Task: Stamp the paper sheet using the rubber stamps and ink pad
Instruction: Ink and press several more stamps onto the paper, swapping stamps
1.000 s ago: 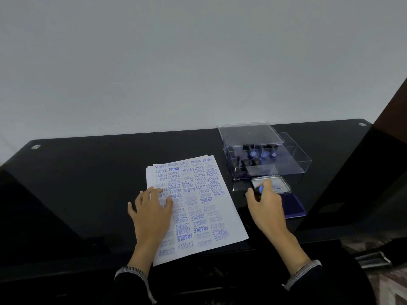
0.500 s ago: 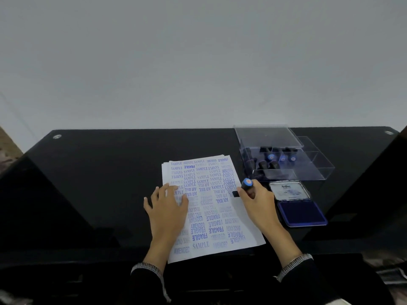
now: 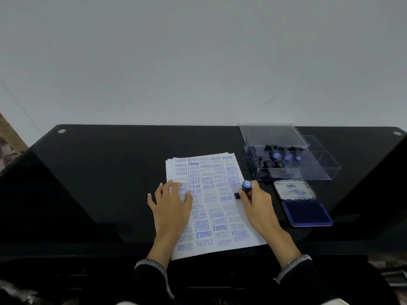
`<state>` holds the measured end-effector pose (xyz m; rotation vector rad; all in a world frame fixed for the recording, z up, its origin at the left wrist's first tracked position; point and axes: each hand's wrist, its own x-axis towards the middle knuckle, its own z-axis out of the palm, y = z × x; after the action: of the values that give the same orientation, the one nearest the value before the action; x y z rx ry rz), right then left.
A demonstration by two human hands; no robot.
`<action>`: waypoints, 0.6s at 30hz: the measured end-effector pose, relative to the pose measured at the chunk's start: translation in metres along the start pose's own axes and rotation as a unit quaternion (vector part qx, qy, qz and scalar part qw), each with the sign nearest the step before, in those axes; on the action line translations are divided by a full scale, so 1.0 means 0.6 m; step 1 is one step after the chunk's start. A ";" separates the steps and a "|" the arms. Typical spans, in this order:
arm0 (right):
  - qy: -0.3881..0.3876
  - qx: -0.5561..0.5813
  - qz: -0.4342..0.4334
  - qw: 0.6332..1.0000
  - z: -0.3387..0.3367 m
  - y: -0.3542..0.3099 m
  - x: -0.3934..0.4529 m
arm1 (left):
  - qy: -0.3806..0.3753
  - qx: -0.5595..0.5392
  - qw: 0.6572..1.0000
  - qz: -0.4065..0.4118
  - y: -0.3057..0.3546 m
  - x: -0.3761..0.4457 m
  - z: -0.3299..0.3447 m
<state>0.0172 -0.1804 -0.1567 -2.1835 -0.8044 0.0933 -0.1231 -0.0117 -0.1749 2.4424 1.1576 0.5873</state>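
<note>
Rubber stamp pinched upright in right hand, blue cap up, base down at right edge of paper sheet. Left hand flat, fingers spread, pressing sheet. Ink pad open, just right.
</note>
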 end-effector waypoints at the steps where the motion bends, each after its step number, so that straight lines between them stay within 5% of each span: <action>1: 0.000 -0.002 0.000 1.000 0.001 0.001 0.000 | -0.001 0.001 1.000 0.000 0.000 0.000 0.000; 18: 0.002 -0.024 0.017 1.000 0.008 -0.002 0.011 | -0.001 0.009 1.000 0.001 0.000 0.001 0.000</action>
<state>0.0201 -0.1730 -0.1577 -2.2423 -0.7759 0.0881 -0.1228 -0.0115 -0.1747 2.4578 1.1649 0.5771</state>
